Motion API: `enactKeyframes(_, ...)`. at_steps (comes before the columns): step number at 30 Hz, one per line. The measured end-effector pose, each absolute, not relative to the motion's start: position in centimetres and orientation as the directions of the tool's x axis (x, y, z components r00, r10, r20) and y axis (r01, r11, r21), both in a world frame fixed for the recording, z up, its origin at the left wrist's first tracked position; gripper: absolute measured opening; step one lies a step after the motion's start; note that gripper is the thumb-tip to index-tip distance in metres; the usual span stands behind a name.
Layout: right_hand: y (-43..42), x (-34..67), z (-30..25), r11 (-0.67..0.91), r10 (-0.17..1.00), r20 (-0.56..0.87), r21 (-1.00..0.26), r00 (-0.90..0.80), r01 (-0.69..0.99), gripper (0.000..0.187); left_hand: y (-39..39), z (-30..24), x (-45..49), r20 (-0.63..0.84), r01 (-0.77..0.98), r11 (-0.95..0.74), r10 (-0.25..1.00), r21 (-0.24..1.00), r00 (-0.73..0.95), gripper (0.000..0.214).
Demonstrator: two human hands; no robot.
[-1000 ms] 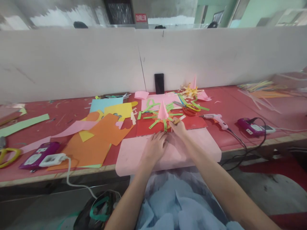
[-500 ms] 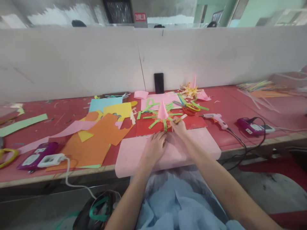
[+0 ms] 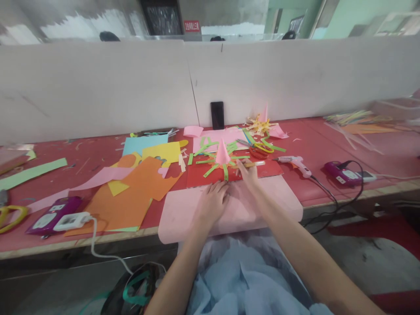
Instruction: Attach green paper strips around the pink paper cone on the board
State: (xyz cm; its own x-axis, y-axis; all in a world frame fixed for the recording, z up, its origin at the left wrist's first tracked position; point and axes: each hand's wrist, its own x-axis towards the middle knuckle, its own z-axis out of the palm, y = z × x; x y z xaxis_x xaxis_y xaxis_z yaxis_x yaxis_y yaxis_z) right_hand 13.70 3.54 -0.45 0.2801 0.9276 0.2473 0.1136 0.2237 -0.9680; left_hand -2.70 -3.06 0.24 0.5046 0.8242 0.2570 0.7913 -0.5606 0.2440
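My right hand (image 3: 247, 173) pinches a yellowish pen (image 3: 256, 164), its pale end pointing right. The pen lies nearly level, at the right side of a pink paper cone (image 3: 222, 153). Green paper strips (image 3: 210, 169) with small dark marks spread out from the cone's base like rays. Cone and strips sit on a red card (image 3: 271, 167). My left hand (image 3: 215, 199) rests flat, fingers stretched, at the near edge of the card and on a pink sheet (image 3: 180, 214). The front green strip ends just beyond its fingertips.
Scissors (image 3: 262, 148) and a second cone with yellow strips (image 3: 260, 124) stand behind. A glue gun (image 3: 295, 164) with its cord lies right, near a purple device (image 3: 341, 173). Orange paper (image 3: 121, 201) and another purple device (image 3: 54, 216) are left. A phone (image 3: 217, 115) leans on the partition (image 3: 131, 87).
My right hand has shifted slightly, and the pen has swung from a slant to nearly level, its pale end further right. My left hand stays in about the same place.
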Motion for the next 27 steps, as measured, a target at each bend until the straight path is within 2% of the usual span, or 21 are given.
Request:
enactKeyframes(5, 3.24, 13.11, -0.34, 0.142, 0.977, 0.167, -0.974, 0.135, 0.178, 0.038, -2.98, 0.51, -2.75, 0.262, 0.783, -0.578, 0.812, 0.23, 0.522, 0.03)
enactKeyframes(27, 3.19, 13.14, -0.36, 0.103, 0.973, 0.163, -0.94, 0.162, 0.326, 0.027, -3.03, 0.71, -2.57, 0.25, 0.781, -0.559, 0.827, 0.278, 0.503, 0.032)
